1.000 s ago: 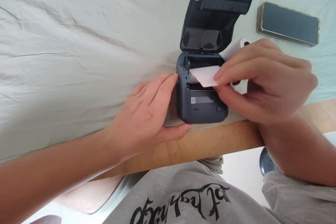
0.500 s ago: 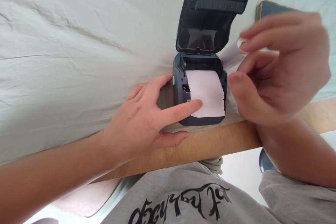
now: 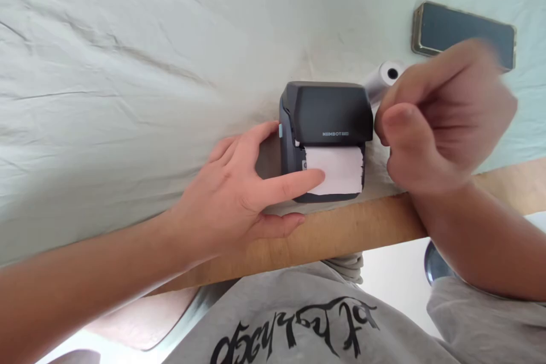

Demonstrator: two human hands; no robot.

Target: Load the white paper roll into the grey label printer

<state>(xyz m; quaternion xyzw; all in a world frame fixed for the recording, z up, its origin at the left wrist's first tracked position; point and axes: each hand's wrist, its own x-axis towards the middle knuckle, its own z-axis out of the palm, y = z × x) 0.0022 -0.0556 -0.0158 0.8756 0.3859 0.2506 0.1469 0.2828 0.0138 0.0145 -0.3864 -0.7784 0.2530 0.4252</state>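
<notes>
A small dark label printer (image 3: 328, 111) marked NIIMBOT stands near the table's front edge with its lid down. White paper (image 3: 339, 168) comes out from under the lid and lies over the printer's front. My left hand (image 3: 239, 182) is open, one finger pressing on the paper and another touching the printer's left side. Close by the right side of the lid is my right hand (image 3: 443, 119), its fingers curled and partly blurred. Whether those fingers hold anything is hidden. A white paper roll (image 3: 384, 77) lies behind my right hand, partly covered by it.
A phone (image 3: 469, 31) in a case lies at the back right. Pale wrinkled cloth (image 3: 128, 96) covers the table. The bare wooden edge (image 3: 350, 230) of the table runs along the front, close to my body.
The printer's lid has swung down from upright to closed over the paper. My right hand has curled its fingers and shifted slightly left. My left hand stays on the paper.
</notes>
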